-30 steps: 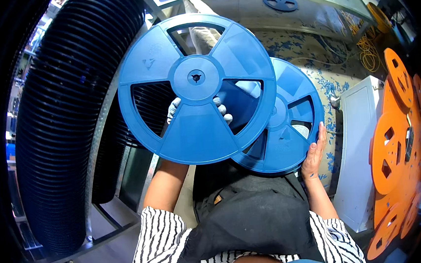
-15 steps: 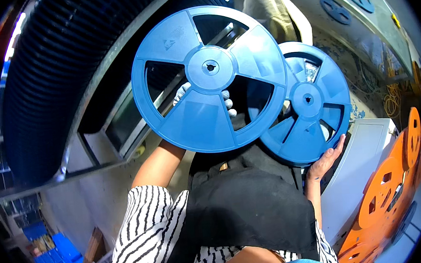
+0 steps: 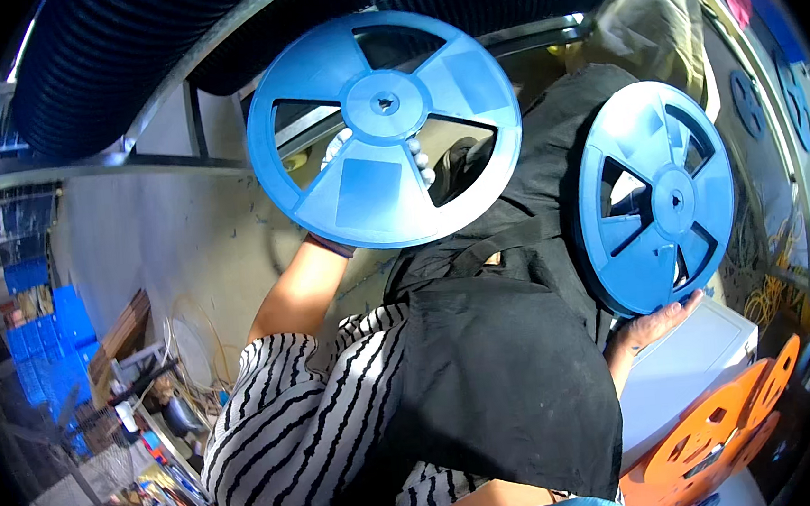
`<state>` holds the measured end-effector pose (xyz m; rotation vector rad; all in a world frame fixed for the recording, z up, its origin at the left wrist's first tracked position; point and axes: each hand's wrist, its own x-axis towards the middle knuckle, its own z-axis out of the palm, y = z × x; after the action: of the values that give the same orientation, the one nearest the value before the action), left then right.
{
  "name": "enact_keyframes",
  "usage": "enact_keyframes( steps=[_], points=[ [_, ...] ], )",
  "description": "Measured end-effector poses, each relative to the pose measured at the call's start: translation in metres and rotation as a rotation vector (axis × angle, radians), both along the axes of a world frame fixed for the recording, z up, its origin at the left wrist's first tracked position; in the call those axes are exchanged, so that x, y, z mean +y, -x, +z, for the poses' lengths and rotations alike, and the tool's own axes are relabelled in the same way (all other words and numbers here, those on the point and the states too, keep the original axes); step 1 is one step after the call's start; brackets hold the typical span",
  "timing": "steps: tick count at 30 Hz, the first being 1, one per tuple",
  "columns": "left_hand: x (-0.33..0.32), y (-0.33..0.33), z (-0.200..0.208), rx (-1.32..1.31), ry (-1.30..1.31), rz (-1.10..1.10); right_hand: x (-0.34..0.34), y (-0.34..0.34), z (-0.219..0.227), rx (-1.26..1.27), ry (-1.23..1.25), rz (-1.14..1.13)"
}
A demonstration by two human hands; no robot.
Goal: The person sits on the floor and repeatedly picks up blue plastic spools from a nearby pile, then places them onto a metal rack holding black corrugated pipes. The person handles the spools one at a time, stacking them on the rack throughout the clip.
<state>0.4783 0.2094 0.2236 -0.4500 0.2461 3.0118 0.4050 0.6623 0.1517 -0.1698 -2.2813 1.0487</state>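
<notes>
My left hand (image 3: 422,161), with white-covered fingertips, is behind a large blue plastic reel (image 3: 372,198). Its fingers show through two openings on either side of the lower spoke, closed on the reel. On the right, a second blue reel (image 3: 675,201) stands tilted against my dark apron (image 3: 509,368), its face toward the right. My bare right hand (image 3: 656,325) holds that one from below, palm at the lower rim and fingers stretched along it. Part of the hand is hidden under the reel.
Black ribbed rolls (image 3: 133,65) lie on a metal frame across the top left. Orange reels (image 3: 714,428) and a pale box (image 3: 690,364) stand at lower right. A beige sack (image 3: 649,29) is at the upper right. Blue crates (image 3: 51,347) and cluttered tools (image 3: 162,491) lie at left.
The two reels have come apart; before, the left one overlapped the right one. The right reel has moved right and turned more edge-on. My view has swung round, showing more clutter at left.
</notes>
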Motion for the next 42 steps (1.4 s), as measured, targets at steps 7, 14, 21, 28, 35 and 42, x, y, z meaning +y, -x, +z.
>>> enact_keyframes(
  steps=[7,14,21,28,35,42],
  points=[
    [-0.046,-0.044,-0.044,-0.092,0.082,0.213,0.008,0.002,-0.008,0.003,-0.036,-0.017],
    [-0.115,0.028,-0.106,-0.006,0.244,0.139,0.009,-0.002,-0.004,-0.034,-0.105,-0.016],
    [-0.169,0.097,-0.129,-0.215,0.463,0.108,0.002,-0.005,0.001,-0.065,-0.088,0.022],
    [-0.182,0.139,-0.128,-0.277,0.651,0.177,0.005,-0.006,0.001,-0.099,-0.16,0.008],
    [-0.199,0.171,-0.142,-0.228,0.667,0.278,-0.001,-0.005,0.008,-0.155,-0.243,0.006],
    [-0.226,0.259,-0.183,-0.406,0.687,0.219,-0.001,-0.011,0.014,-0.187,-0.251,-0.004]
  ],
)
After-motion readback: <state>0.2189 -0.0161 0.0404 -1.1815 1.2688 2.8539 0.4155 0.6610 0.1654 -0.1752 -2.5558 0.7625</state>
